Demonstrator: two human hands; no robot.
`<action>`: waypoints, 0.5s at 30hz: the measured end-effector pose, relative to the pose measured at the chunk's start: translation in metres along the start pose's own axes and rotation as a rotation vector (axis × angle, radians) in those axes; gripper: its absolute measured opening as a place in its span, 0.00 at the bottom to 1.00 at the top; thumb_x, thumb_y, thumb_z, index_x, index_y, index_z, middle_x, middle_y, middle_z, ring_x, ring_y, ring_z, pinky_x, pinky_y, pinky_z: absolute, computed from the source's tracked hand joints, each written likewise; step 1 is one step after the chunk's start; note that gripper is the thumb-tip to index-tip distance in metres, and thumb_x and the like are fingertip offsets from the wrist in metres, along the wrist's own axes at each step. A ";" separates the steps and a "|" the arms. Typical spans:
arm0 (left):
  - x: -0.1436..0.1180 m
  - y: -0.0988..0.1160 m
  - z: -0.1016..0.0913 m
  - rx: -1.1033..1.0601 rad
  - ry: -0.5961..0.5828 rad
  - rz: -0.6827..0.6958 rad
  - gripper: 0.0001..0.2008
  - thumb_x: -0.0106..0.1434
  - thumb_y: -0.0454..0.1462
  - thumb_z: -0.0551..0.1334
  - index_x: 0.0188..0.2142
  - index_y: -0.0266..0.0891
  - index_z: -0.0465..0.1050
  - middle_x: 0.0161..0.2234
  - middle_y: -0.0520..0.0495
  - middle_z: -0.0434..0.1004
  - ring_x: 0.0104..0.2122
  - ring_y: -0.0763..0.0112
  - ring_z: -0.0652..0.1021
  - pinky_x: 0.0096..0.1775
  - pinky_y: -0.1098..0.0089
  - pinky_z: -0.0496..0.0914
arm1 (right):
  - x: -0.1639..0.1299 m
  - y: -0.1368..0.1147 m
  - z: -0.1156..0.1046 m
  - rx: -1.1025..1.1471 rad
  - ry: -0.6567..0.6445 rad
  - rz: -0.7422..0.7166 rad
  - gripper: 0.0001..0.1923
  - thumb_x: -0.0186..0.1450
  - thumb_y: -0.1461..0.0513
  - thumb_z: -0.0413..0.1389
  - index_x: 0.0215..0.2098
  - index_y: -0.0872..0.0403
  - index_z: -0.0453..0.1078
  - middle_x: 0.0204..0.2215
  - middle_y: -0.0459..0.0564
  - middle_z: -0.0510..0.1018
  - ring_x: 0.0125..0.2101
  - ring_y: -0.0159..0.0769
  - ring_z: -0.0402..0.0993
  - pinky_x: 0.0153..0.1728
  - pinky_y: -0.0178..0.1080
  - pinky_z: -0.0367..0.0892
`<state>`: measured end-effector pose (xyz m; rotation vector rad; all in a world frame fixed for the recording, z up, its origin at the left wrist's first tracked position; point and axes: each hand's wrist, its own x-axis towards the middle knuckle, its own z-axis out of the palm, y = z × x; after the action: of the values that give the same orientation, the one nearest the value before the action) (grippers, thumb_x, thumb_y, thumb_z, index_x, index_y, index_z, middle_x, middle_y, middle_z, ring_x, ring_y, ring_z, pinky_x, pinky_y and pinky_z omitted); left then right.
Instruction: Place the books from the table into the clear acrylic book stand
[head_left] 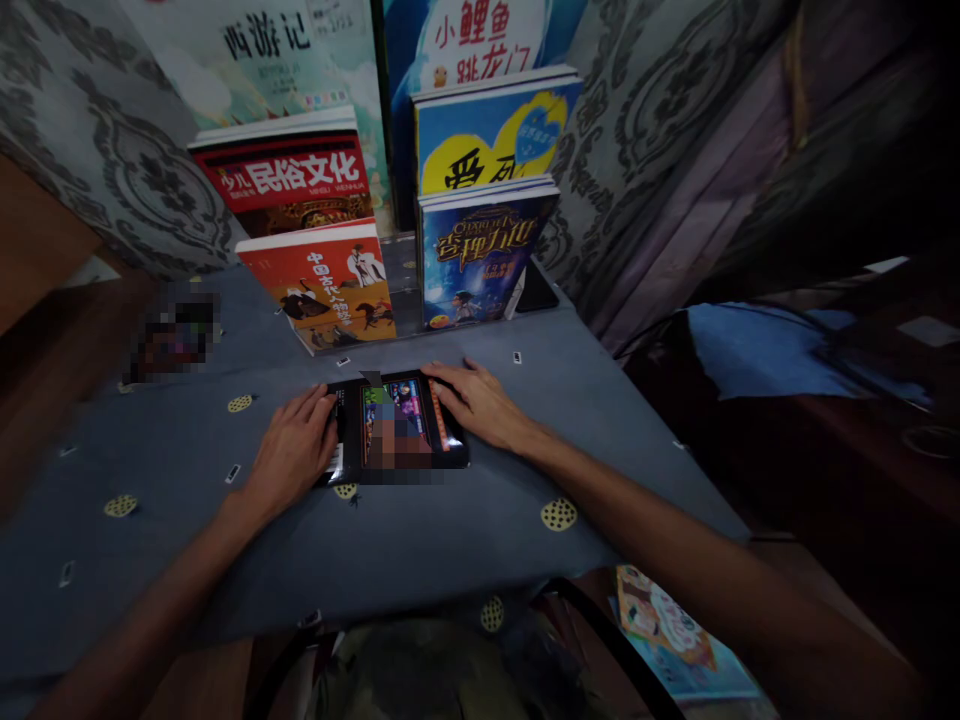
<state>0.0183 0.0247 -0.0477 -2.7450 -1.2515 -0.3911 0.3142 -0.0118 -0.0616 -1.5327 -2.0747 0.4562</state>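
Note:
A glossy black book (351, 410) with colourful pictures lies flat on the cloth-covered table, with a white barcode patch near its lower left. Part of its cover is blurred out by blocks. My left hand (296, 445) grips the book's left end, its fingers close together and pointing away from me. At the upper right edge, my right hand (480, 405) holds the other end, fingers bent over the cover. The undersides of both hands are hidden.
Behind the book stand an orange book (322, 285), a red book (292, 175), a dark blue book (480, 260) and a blue-yellow book (495, 130). A dark phone-like slab (538, 290) lies behind them. More books (675, 640) lie below the table's right edge.

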 end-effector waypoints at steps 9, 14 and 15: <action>0.002 -0.009 -0.002 -0.056 -0.041 0.018 0.21 0.72 0.41 0.48 0.57 0.38 0.70 0.60 0.35 0.73 0.61 0.50 0.73 0.58 0.47 0.70 | -0.004 -0.003 0.005 -0.045 0.017 -0.022 0.21 0.74 0.61 0.46 0.63 0.53 0.66 0.62 0.56 0.73 0.64 0.46 0.66 0.67 0.62 0.52; -0.012 -0.023 -0.007 -0.179 -0.088 0.047 0.25 0.74 0.45 0.48 0.63 0.36 0.66 0.65 0.37 0.68 0.66 0.54 0.67 0.63 0.49 0.67 | -0.006 -0.011 0.007 -0.099 0.021 -0.011 0.20 0.72 0.65 0.48 0.61 0.56 0.68 0.63 0.60 0.72 0.66 0.47 0.64 0.67 0.61 0.52; -0.017 -0.025 -0.009 -0.198 -0.097 0.058 0.25 0.74 0.45 0.49 0.64 0.36 0.65 0.65 0.37 0.67 0.66 0.55 0.66 0.63 0.48 0.67 | -0.006 -0.012 0.008 -0.106 0.023 -0.014 0.20 0.72 0.65 0.47 0.61 0.56 0.68 0.63 0.60 0.72 0.66 0.48 0.64 0.66 0.61 0.52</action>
<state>-0.0128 0.0274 -0.0443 -2.9927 -1.2116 -0.4008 0.3015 -0.0206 -0.0629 -1.5746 -2.1210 0.3262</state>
